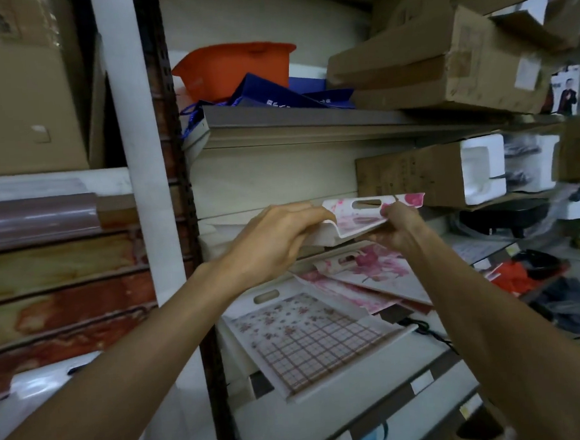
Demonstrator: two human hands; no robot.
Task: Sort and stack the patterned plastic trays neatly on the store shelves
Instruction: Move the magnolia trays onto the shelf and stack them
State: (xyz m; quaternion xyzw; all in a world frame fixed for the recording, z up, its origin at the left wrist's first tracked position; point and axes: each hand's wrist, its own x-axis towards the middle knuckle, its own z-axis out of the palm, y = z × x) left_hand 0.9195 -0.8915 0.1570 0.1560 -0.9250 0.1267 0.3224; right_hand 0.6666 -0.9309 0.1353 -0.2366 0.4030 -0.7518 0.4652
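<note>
Pink floral tray, unreadable labels

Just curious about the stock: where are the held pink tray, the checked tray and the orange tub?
Pink tray (357,217), head view, floral face.
Checked tray (310,335), head view, grid middle.
Orange tub (236,67), head view, front wall.

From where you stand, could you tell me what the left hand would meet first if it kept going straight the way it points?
Probably the pink floral tray it already grips at the near corner. The left hand points up and right toward the shelf back; beyond the tray would likely come the cardboard box, though depth is unclear.
</note>
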